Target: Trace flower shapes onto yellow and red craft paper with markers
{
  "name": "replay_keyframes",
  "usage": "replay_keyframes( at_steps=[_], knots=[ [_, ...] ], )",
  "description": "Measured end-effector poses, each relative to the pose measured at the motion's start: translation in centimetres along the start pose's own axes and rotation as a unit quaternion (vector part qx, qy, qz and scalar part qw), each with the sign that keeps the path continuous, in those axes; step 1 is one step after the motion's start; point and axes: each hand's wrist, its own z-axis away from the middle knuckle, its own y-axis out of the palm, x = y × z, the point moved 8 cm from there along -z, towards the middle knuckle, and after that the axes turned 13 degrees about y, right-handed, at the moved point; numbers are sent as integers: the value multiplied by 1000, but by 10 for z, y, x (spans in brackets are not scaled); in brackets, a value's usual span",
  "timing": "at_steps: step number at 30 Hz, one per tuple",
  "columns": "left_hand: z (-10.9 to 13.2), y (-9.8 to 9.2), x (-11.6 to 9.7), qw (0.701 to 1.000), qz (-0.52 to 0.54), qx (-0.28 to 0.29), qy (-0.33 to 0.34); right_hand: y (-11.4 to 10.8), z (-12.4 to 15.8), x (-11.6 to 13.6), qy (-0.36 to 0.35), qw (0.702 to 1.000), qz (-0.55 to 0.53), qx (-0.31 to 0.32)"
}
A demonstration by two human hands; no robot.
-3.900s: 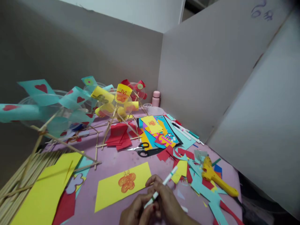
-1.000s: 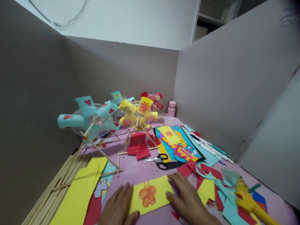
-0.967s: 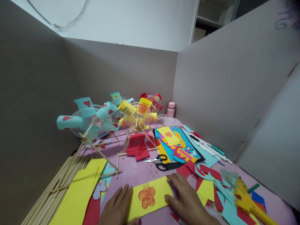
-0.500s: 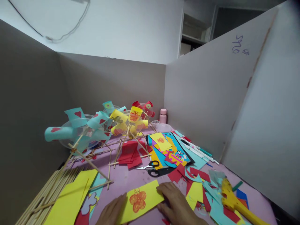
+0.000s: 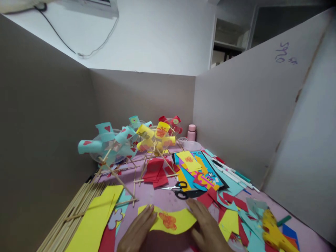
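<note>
Between my hands is a yellow paper strip with an orange-red butterfly drawn on it; the strip bows along its length. My left hand is closed on its left end, fingers over the top. At the other end, my right hand grips the right edge, with the thumb low and the fingers above. Just beyond the strip lie black-handled scissors, blades pointing left. Red paper pieces lie behind them.
Pinwheels on stick stands, blue, yellow and red, stand at the back left. Bamboo sticks and yellow sheets lie at left. At right are paper scraps, markers and a yellow glue gun.
The yellow paper strip has gone from flat to bowed, and both hands now grip its ends. The whole view has shifted, so the scene sits further right.
</note>
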Motion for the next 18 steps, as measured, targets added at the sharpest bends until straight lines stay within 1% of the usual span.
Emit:
replay_keyframes(
  at_steps=[2,6,8,11,14,16,18],
  knots=[
    [-7,-3,-15,999,-30,-19,30,-11,4,13,-29,997,61,-27],
    [-18,-10,-38,993,-71,-59,75,-32,13,38,-95,975,153,-131],
    [-19,-14,-41,991,-83,-71,77,-36,16,42,-110,963,177,-173],
    [-19,-17,-38,990,-103,-70,63,-39,16,36,-107,954,182,-211],
    [-20,-15,-36,986,-139,-46,80,-40,12,23,-92,961,159,-207],
    [-24,-11,-38,979,-170,-20,111,-40,8,11,-59,971,141,-182],
    [-29,-7,-38,976,-181,4,123,-38,6,-1,-13,981,122,-149]
  ],
)
